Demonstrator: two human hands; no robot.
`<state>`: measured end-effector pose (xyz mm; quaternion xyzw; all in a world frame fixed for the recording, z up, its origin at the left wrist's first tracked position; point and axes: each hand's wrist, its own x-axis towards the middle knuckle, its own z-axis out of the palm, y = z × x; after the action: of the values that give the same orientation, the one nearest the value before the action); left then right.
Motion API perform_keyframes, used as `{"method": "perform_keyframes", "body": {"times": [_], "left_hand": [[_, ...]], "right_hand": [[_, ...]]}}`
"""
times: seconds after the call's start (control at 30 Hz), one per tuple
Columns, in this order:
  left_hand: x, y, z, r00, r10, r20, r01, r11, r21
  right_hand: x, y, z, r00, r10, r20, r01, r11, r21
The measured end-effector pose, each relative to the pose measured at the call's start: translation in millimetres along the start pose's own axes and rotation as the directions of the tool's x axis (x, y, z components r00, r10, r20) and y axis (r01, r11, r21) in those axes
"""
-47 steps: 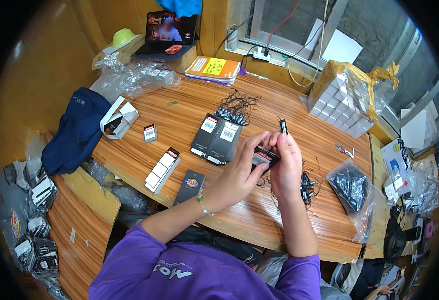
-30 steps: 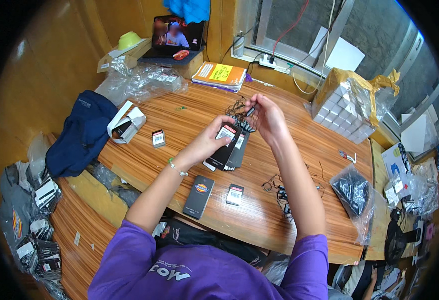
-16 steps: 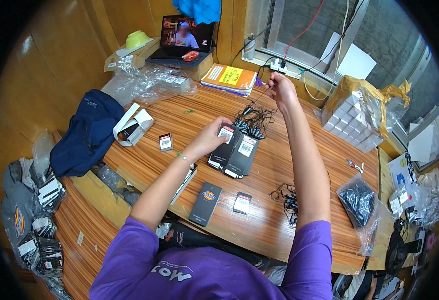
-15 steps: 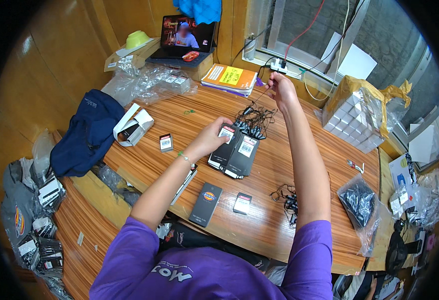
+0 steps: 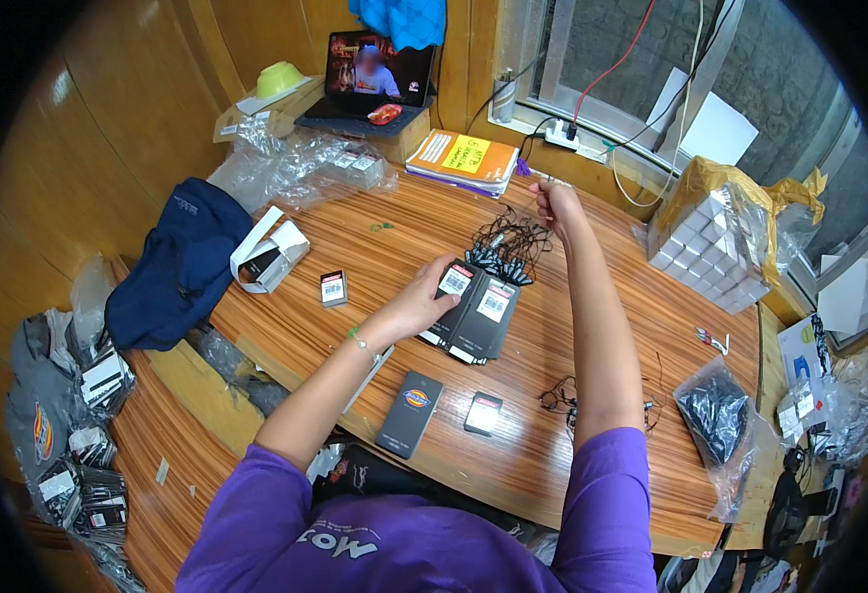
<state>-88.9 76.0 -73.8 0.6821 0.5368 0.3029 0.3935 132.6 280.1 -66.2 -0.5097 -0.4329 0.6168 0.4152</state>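
Note:
My left hand (image 5: 424,304) grips the left side of two adjoining stacks of dark hang tags (image 5: 483,321) with white labels, its thumb lying over the left stack. From the far end of the tags spreads a tangle of black strings (image 5: 513,237) with small dark end pieces. My right hand (image 5: 560,210) is raised just beyond the strings, with its fingers closed on a thin black string. Nearer me lie a long dark tag (image 5: 409,415) with a coloured oval emblem and a small labelled card (image 5: 483,413). Another small card (image 5: 333,289) lies to the left.
An open white box (image 5: 281,257) and a navy bag (image 5: 182,257) stand left. Orange notebooks (image 5: 460,158) and a laptop (image 5: 374,74) are at the back. Right are wrapped white boxes (image 5: 705,242), small snips (image 5: 715,342) and a plastic bag of black strings (image 5: 715,415).
My right hand has come down and slightly toward me, nearer the tangled strings. My left hand stays on the tag stacks. The whole view has shifted slightly.

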Motion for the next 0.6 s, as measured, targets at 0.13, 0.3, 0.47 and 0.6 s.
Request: {"method": "perform_keyframes", "body": {"times": [0.13, 0.3, 0.47, 0.6], "left_hand": [[-2, 8, 3, 0.999, -0.013, 0.05, 0.017, 0.997, -0.076], [-2, 0, 7, 1.0, -0.019, 0.014, 0.018, 1.0, 0.021], [-19, 17, 1, 0.995, 0.033, -0.092, -0.03, 0.999, 0.033], [-52, 33, -2, 0.947, 0.171, -0.271, -0.174, 0.985, 0.012]], "right_hand": [[4, 17, -4, 0.997, 0.076, -0.019, -0.076, 0.997, -0.033], [-3, 27, -16, 0.994, 0.108, 0.024, -0.105, 0.988, -0.113], [-51, 13, -14, 0.995, 0.086, -0.051, -0.092, 0.989, -0.116], [-115, 7, -17, 0.998, -0.042, -0.039, 0.033, 0.978, -0.208]]}}
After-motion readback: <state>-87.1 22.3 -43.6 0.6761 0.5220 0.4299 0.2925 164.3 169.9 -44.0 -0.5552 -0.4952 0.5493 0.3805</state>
